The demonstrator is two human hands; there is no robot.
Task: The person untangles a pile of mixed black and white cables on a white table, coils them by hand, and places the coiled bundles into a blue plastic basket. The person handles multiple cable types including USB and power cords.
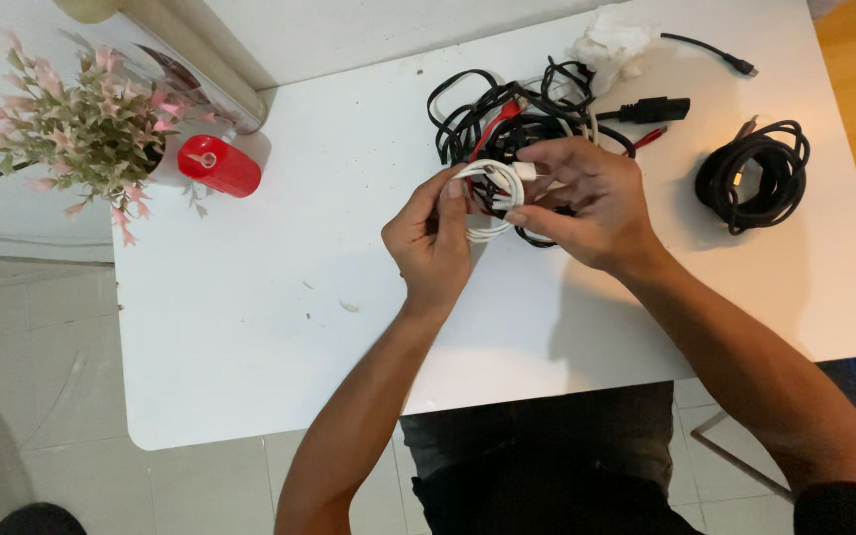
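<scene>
My left hand (430,241) is pinched on the white cable (490,198), thumb and forefinger closed on the top of its small coil. My right hand (587,203) grips the same cable from the other side, thumb under the loops and fingers curled over the end with the white plug. The coil hangs between my two hands just above the table (279,327), near the middle of the white top.

Right behind my fingers lies a tangled heap of black cables (507,114), with a red lead (495,127) running through it; I cannot quite tell whether the white cable is free of that heap or caught in it, since my right hand covers the spot. A black plug (658,109) sticks out of the heap to the right. Beyond it sits a crumpled white tissue (608,42), and a thin black lead (715,52) trails off towards the far edge.

Well to the right of my hands is a neat black cable coil (753,176), lying apart from the heap. At the far left corner stands a potted plant with pink leaves (81,124), and a red cylinder (218,164) lies just beside its pot.
</scene>
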